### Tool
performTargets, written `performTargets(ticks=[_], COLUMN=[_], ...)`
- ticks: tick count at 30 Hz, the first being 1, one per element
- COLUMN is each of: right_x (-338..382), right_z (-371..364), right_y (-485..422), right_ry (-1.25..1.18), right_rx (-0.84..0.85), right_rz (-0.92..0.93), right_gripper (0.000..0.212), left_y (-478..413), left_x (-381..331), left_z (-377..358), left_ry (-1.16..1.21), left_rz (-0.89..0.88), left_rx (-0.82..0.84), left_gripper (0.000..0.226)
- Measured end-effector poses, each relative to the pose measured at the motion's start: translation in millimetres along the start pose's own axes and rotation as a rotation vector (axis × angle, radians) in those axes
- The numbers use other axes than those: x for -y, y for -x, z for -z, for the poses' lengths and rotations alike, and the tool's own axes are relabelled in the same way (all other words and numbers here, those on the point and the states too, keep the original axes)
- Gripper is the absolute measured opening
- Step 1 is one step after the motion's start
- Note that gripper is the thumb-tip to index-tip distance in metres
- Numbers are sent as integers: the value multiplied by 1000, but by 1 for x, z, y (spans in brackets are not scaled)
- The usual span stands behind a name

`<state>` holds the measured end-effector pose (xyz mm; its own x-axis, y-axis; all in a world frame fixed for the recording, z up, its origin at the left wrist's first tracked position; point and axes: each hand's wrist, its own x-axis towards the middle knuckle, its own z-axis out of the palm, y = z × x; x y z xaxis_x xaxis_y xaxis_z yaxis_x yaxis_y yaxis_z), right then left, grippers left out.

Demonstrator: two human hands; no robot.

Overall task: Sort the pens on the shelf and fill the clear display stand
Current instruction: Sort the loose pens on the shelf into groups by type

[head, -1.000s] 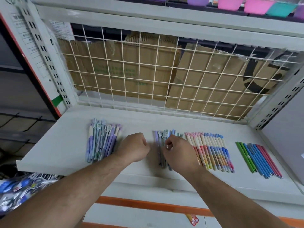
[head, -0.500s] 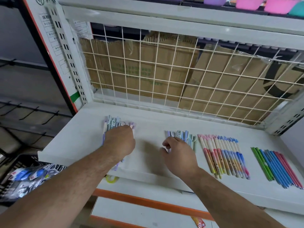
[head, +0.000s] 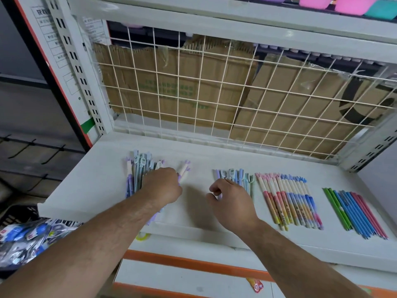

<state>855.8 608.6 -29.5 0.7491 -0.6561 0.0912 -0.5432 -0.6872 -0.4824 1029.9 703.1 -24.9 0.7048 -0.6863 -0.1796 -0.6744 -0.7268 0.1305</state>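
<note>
Reaching over the white shelf (head: 101,186), both hands are down on the pens, which lie in four groups along it. The left hand (head: 162,187) sits knuckles-up on the leftmost pile (head: 137,171) of blue and lilac pens, its fingers curled down out of sight. Two pale pens (head: 184,169) with purple tips slant out from under its knuckles, and I cannot tell whether it grips them or only presses on them. The right hand (head: 233,200) lies on the second pile (head: 235,175), near the left hand but apart from it. Its fingers are curled, with thumb and forefinger a little apart and nothing seen between them. Just beside that pile is a neat row of pink-and-blue pens (head: 289,200), and well to the right lies a row of thin green, blue and pink pens (head: 356,211). A wire grid (head: 214,94) backs the shelf, with cardboard (head: 178,82) behind it
</note>
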Motion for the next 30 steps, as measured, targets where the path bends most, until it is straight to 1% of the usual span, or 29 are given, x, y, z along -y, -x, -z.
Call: performTargets(ticks=[1, 2, 4, 6, 10, 12, 13, 15, 16, 18, 22, 24, 28, 30], right_x=[-1, -1, -2, -4, -9, -13, -14, -18, -19, -22, -24, -26, -32, -36], right_z=[0, 0, 1, 3, 6, 7, 7, 8, 9, 10, 16, 19, 23, 26], right_y=[0, 1, 2, 4, 8, 10, 11, 12, 13, 14, 18, 20, 23, 24], right_ry=[-1, -1, 3, -2, -6, 2, 2, -5, -16, -41, -67, -79, -117, -122], right_rx=[-2, -1, 4, -4, -4, -11, -13, -12, -8, 0, 0, -5, -3, 5], right_rz=[0, -3, -9, -11, -21, -11, -13, -30, -39, -48, -34, -26, -35, -47], right_gripper=[16, 15, 15, 13, 11, 10, 9, 9, 9, 9, 11, 12, 12, 11], left_y=[0, -1, 0, 2, 4, 5, 5, 2, 1, 1, -2, -5, -4, -4], left_x=[-2, -5, -13, -18, -21, -25, -27, -28, -30, -33, -37, -37, -42, -41], left_z=[1, 2, 4, 1, -1, 2, 3, 4, 5, 7, 11, 10, 10, 6], left_ry=[-11, -15, -51, -116, -164, -169, -168, -135, -119, -148, -288, -328, -255, -148], left_rz=[-3, -7, -7, -17, -43, -53, -46, -9, 14, 2, 14, 10, 18, 35], left_rx=[10, 23, 65, 77, 43, 73, 91, 90, 99, 141, 209, 240, 217, 181], left_gripper=[14, 12, 28, 32, 28, 26, 28, 26, 30, 33, 48, 51, 46, 33])
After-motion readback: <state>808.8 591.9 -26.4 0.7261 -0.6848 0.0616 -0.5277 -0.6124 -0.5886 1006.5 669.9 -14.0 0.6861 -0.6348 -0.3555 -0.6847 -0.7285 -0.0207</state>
